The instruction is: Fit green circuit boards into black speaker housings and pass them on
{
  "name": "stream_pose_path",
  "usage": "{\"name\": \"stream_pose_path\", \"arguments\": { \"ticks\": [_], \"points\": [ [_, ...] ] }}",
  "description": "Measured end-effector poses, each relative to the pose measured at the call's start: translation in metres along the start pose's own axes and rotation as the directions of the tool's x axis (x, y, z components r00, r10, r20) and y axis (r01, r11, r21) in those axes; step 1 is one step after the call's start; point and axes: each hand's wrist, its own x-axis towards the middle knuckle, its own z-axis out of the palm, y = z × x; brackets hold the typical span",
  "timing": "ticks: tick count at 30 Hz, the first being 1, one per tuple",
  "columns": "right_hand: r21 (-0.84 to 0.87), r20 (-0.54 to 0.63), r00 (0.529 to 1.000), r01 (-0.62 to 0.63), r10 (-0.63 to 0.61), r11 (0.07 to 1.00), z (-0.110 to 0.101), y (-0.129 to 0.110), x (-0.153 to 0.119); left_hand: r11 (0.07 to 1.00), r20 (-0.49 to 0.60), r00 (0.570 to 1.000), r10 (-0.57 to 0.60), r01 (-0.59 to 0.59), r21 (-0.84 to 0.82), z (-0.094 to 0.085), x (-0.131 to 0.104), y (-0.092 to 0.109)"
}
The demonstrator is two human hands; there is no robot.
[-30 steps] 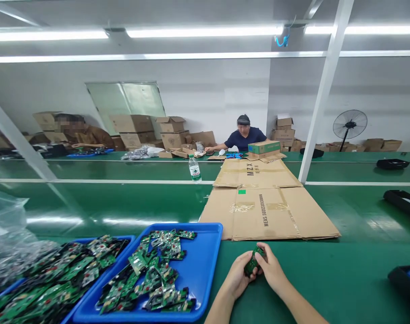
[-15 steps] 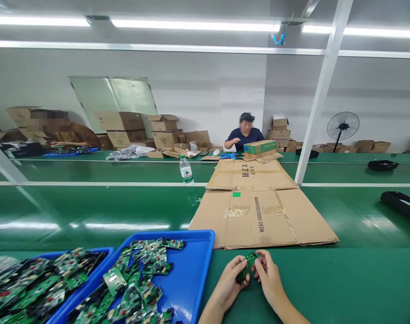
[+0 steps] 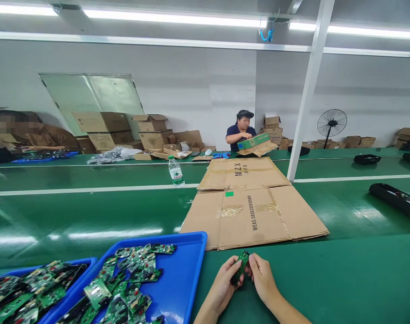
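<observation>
A small green circuit board is held above the green table by my left hand, thumb on its face and fingers wrapped behind. My right hand is closed at the board's upper right end, thumb and fingertips pinched by a dark part there. The fingertips hide that part's shape. To the left, a blue tray holds a heap of similar boards, its right side showing bare plastic. Another blue tray beside it is piled with more boards.
Flattened cardboard lies just beyond my hands. A water bottle stands left of it. Across the table a co-worker handles a green box; another person sits far left. A white post rises right; black casings lie beyond.
My view has turned slightly right, so the scene sits further left. My right fingers have drawn together at the board's end. Across the table, the green box has tilted, with the co-worker's hand at it.
</observation>
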Motion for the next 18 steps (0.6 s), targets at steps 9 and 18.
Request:
{"name": "stream_pose_path", "arguments": {
  "ticks": [9, 18],
  "points": [
    [-0.068, -0.004, 1.0, 0.024, -0.025, 0.997, 0.0001, 0.0066, 0.0009, 1.0, 0.007, 1.0, -0.006, 0.006, -0.007, -0.0026, 0.0046, -0.0026],
    [-0.067, 0.013, 1.0, 0.008, -0.007, 0.998, -0.0058, 0.0105, 0.0029, 1.0, 0.029, 1.0, 0.002, -0.001, -0.028, -0.001, 0.0069, -0.0045]
  ]
}}
